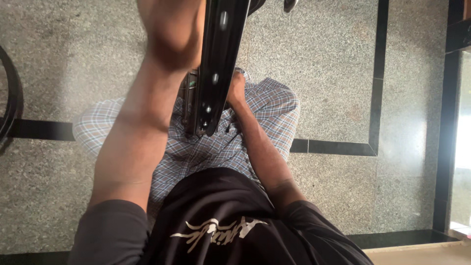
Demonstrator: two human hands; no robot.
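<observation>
A black bicycle wheel rim with small spoke holes stands on edge over my lap, running from the top edge down to my checked cloth. My left hand is raised against the rim's left side near the top; its fingers are blurred and partly cut off, and it seems to grip the rim. Lower down, my right hand clasps the right side of the rim just above its bottom end. I wear a black shirt.
Grey speckled stone floor with black inlay strips lies all around. A black tyre curve shows at the left edge. A dark part pokes in at the top. A bright doorway is at the right.
</observation>
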